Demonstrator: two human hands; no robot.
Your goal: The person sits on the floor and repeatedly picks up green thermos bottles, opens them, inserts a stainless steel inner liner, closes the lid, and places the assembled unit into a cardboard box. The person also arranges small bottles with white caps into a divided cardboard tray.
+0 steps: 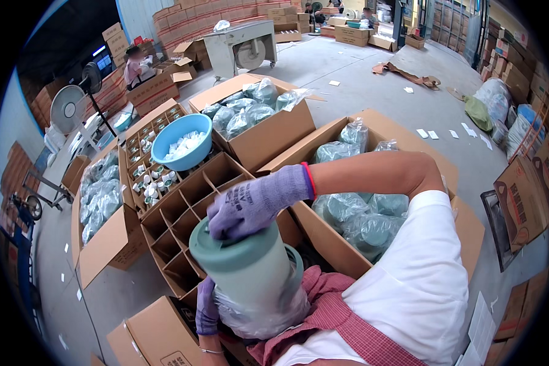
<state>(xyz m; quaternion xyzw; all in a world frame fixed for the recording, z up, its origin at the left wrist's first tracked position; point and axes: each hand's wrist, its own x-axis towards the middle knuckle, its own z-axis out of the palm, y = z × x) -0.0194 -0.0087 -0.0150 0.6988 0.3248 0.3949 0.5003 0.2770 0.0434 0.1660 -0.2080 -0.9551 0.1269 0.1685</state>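
A large green jug point(256, 267) with a side handle stands close against my body, its lower part wrapped in a clear plastic bag point(261, 306). My right hand point(244, 208), in a purple knitted glove, grips the top of the green lid point(233, 249) from above; the fingertips are partly hidden. Low on the jug's left side, my gloved left hand point(207, 304) holds the bagged wall. Just beyond the jug lies a carton with cardboard dividers point(178, 228) forming several compartments.
A blue basin point(183, 118) of small white pieces rests on a divided carton with white-and-green parts point(153, 183). Cartons of bagged green jugs stand at left point(98, 201), behind point(244, 110) and right point(361, 215). A pedestal fan point(68, 110) stands left; a seated person point(137, 68) is farther back.
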